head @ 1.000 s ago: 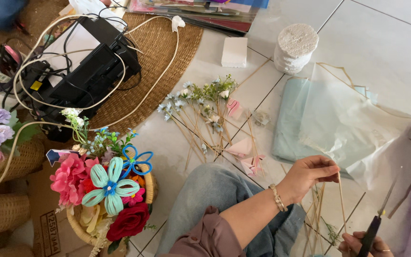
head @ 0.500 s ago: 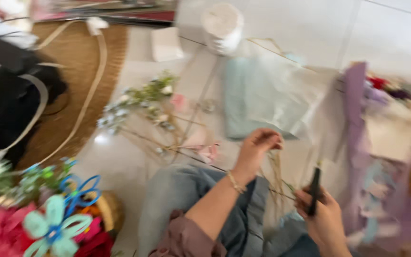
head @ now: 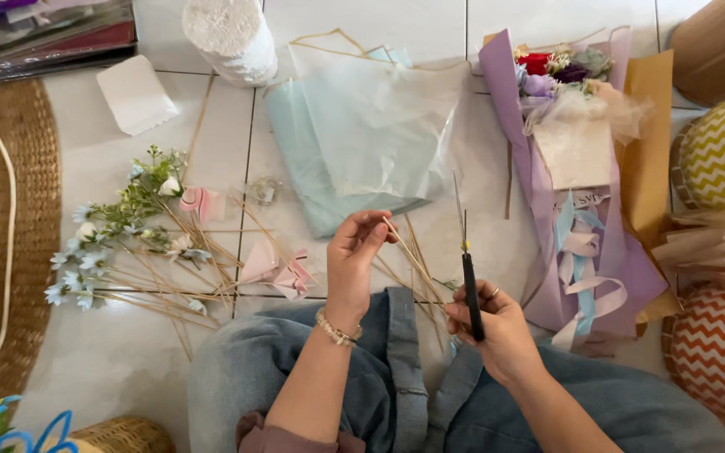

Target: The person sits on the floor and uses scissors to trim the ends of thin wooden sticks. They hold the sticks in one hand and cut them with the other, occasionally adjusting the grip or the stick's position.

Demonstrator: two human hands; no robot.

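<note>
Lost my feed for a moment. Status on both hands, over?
Left hand pinching thin wooden sticks at their tips. Right hand gripping black-handled scissors, blades up beside the sticks. Nothing between them; loose flower stems lie off left.

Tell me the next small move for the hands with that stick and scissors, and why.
Probably bring the scissors across to the thin wooden stick. The left hand pinches the stick up off the floor, the right hand holds the scissors with blades slightly parted, and a gap separates blades from stick.
</note>
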